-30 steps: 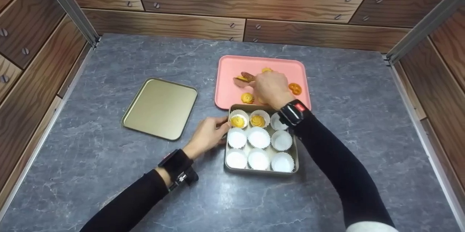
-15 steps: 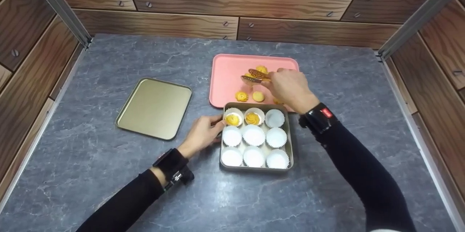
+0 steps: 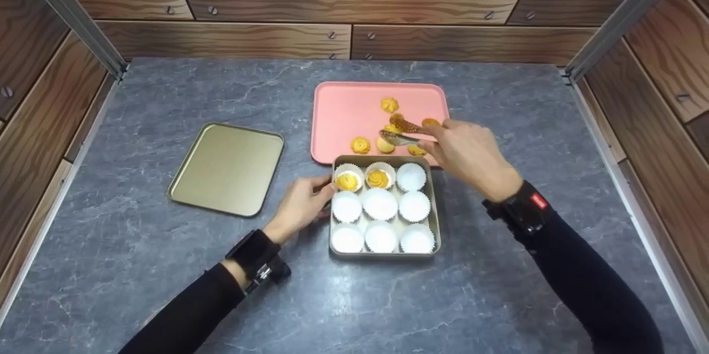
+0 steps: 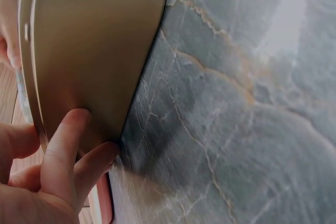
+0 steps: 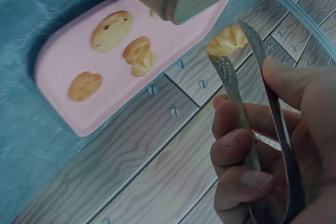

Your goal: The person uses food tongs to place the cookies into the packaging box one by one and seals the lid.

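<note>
My left hand (image 3: 299, 204) holds the left wall of a square gold tin (image 3: 382, 255), fingertips against its outside and thumb at the rim. White paper cups (image 3: 380, 204) in rows fill the tin; two at the back left contain yellow swirl cookies (image 3: 378, 179). With my right hand (image 3: 471, 154) I grip metal tongs (image 5: 231, 77) with perforated tips. Between those tips is another swirl cookie (image 5: 229, 41), raised above the pink tray (image 3: 338, 110) behind the tin. Several cookies lie on the tray, among them a swirl one (image 3: 389, 104) at its back.
A flat gold lid (image 3: 227, 171) lies left of the tin on the grey marbled table (image 3: 232, 287). Wood-patterned walls (image 3: 266, 41) enclose the back and sides, with metal posts (image 3: 66, 16) at the rear corners.
My right hand has moved right and toward the tin, lifting the tongs with a swirl cookie off the tray. The left hand has kept its place on the tin; the whole view has shifted slightly.
</note>
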`<move>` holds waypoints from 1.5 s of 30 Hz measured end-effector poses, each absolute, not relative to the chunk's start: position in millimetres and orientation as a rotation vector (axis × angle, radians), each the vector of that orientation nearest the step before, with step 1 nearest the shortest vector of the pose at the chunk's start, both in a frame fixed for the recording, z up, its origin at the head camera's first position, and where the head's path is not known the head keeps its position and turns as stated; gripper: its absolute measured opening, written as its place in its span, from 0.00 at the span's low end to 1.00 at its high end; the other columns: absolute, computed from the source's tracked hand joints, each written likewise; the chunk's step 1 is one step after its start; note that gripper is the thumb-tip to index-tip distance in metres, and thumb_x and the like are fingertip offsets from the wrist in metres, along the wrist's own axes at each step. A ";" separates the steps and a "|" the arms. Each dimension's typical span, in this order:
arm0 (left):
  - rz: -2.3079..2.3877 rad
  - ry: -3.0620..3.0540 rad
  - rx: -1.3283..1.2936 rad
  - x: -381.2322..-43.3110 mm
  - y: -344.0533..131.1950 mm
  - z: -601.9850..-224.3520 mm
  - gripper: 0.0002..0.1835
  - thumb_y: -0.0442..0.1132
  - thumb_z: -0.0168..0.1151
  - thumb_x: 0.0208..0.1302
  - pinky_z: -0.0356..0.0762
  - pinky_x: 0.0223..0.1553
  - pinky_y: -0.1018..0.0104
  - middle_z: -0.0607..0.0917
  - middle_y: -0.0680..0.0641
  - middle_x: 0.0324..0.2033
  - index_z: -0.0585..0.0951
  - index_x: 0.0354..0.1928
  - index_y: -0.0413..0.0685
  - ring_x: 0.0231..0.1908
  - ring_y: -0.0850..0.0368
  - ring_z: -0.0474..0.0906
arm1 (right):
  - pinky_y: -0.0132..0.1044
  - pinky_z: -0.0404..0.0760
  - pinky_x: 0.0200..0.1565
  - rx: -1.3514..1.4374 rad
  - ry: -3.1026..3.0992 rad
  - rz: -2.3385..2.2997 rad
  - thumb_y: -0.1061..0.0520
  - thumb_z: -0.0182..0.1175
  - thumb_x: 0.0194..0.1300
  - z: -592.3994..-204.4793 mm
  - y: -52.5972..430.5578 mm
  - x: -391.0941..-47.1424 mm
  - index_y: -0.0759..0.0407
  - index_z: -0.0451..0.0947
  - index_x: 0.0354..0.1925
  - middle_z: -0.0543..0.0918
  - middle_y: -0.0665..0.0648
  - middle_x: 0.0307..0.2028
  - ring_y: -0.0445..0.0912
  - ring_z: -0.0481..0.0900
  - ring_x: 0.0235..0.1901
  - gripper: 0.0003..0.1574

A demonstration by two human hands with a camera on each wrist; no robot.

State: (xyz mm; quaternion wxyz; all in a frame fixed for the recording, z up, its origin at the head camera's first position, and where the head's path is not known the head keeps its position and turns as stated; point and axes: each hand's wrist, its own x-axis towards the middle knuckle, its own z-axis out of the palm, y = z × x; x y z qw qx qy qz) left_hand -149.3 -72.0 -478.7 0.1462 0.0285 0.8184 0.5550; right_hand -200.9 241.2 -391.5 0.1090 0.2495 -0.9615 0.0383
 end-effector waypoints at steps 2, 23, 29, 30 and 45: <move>1.608 2.347 0.074 -148.7 -72.9 -479.2 0.26 0.41 0.60 0.76 0.91 0.30 0.56 0.83 0.35 0.60 0.73 0.71 0.39 0.32 0.52 0.87 | 0.51 0.83 0.19 0.738 -2.823 0.125 0.47 0.67 0.72 -393.1 246.6 -196.7 0.63 0.85 0.53 0.83 0.61 0.30 0.56 0.80 0.24 0.22; 1.577 2.367 0.085 -146.8 -72.9 -480.6 0.26 0.43 0.60 0.77 0.90 0.29 0.56 0.85 0.36 0.58 0.74 0.70 0.39 0.30 0.53 0.88 | 0.46 0.82 0.21 0.941 -2.813 0.067 0.47 0.70 0.69 -393.4 283.0 -161.1 0.61 0.86 0.48 0.82 0.57 0.31 0.50 0.79 0.24 0.20; 1.552 2.357 0.071 -148.9 -71.9 -476.1 0.26 0.43 0.60 0.77 0.89 0.26 0.58 0.82 0.35 0.61 0.73 0.71 0.40 0.31 0.50 0.88 | 0.41 0.78 0.17 0.972 -2.740 -0.058 0.46 0.73 0.65 -390.8 278.2 -156.8 0.64 0.85 0.44 0.79 0.56 0.26 0.49 0.74 0.22 0.22; 1.543 2.356 0.071 -149.4 -71.5 -474.7 0.26 0.43 0.60 0.77 0.88 0.25 0.58 0.82 0.35 0.61 0.73 0.71 0.40 0.31 0.49 0.88 | 0.41 0.77 0.16 0.984 -2.716 -0.081 0.46 0.74 0.64 -390.2 276.8 -155.6 0.64 0.85 0.43 0.78 0.56 0.26 0.49 0.74 0.22 0.22; 1.570 2.340 0.075 -150.4 -71.0 -472.9 0.26 0.41 0.60 0.77 0.90 0.28 0.59 0.83 0.35 0.60 0.73 0.71 0.39 0.33 0.48 0.89 | 0.44 0.80 0.16 1.031 -2.679 -0.233 0.47 0.79 0.57 -388.7 258.4 -158.5 0.65 0.83 0.36 0.80 0.59 0.26 0.51 0.75 0.22 0.24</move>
